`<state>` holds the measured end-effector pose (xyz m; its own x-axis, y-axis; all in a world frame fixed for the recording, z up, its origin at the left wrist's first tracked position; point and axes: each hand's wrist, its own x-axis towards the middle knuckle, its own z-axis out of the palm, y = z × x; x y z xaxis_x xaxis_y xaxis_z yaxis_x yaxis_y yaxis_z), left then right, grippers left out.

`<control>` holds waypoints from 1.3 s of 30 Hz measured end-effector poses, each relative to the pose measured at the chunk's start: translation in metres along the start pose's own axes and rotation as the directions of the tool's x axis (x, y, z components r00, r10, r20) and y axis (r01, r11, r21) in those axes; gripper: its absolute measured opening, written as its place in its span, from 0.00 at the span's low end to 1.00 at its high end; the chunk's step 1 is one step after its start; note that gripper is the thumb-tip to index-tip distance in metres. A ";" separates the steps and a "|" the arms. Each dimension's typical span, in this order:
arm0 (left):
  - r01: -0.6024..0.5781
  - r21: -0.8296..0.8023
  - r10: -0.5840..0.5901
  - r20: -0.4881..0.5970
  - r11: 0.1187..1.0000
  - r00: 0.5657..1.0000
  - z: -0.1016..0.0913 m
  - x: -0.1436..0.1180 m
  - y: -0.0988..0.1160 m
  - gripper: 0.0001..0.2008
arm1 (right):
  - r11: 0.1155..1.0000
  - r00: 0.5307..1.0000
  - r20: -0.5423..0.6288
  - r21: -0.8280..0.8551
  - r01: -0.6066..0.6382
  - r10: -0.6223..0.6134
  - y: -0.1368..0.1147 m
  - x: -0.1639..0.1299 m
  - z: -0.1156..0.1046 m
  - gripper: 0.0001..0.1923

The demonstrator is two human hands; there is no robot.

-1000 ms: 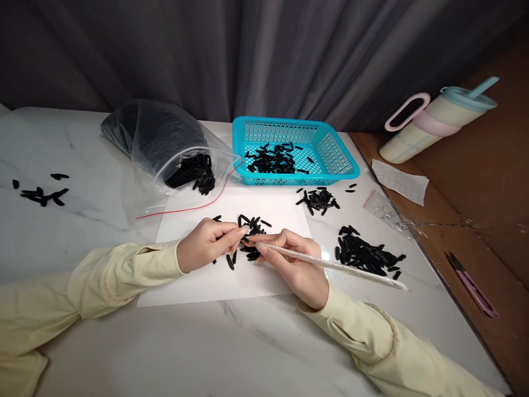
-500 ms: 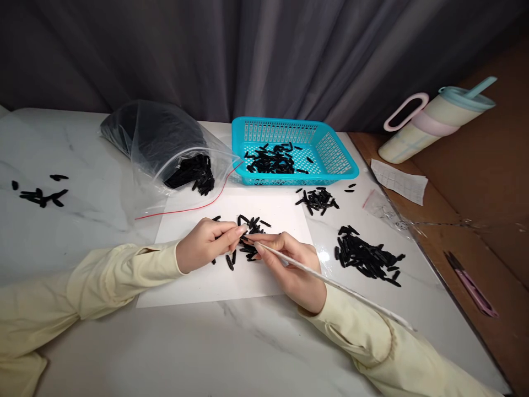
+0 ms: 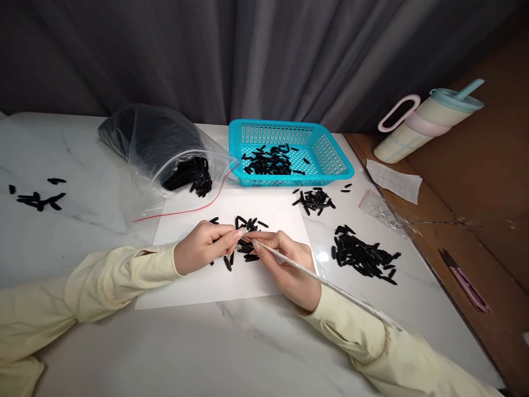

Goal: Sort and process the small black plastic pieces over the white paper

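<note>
A white sheet of paper (image 3: 264,209) lies on the marble table with a small heap of black oblong pieces (image 3: 248,225) on it. My left hand (image 3: 204,248) pinches one small black piece at its fingertips, just at the heap. My right hand (image 3: 289,264) holds a long thin white stick (image 3: 330,284) like a pen, its tip meeting the left fingertips. Both wrists rest on the paper.
A blue basket (image 3: 330,157) with black pieces stands behind the paper. A clear plastic bag (image 3: 161,143) of pieces lies to its left. More piles lie at right (image 3: 363,256), near the basket (image 3: 314,199) and far left (image 3: 37,199). A tumbler (image 3: 425,121) and a pink cutter (image 3: 465,281) lie at right.
The white stick in my right hand has swung, its rear end dropping toward my sleeve. Both hands stay at the heap; the view has shifted slightly.
</note>
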<state>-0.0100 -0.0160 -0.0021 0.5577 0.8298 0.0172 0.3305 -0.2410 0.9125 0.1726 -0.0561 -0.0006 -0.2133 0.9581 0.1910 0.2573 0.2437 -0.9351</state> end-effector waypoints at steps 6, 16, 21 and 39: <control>0.040 -0.103 -0.038 0.015 0.994 0.999 0.000 -0.001 -0.001 0.20 | 0.962 0.989 -0.060 0.247 -0.118 0.136 0.004 0.002 0.002 0.10; 0.146 -0.236 -0.138 0.048 0.961 0.989 0.001 0.002 0.001 0.25 | 0.940 0.971 -0.023 0.258 -0.223 0.237 0.004 0.004 -0.003 0.17; 0.124 -0.232 -0.119 0.037 0.965 0.992 0.001 0.002 0.001 0.25 | 0.950 0.970 0.065 0.195 -0.242 0.234 0.005 0.002 0.000 0.20; -0.003 -0.133 0.012 0.065 0.991 0.998 0.001 0.000 0.002 0.24 | 0.916 0.959 0.158 -0.295 0.271 -0.233 0.011 -0.001 0.003 0.06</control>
<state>-0.0089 -0.0168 -0.0009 0.6101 0.7923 0.0012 0.2244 -0.1743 0.9588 0.1724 -0.0550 -0.0118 -0.4138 0.8386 0.3542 0.4562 0.5278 -0.7165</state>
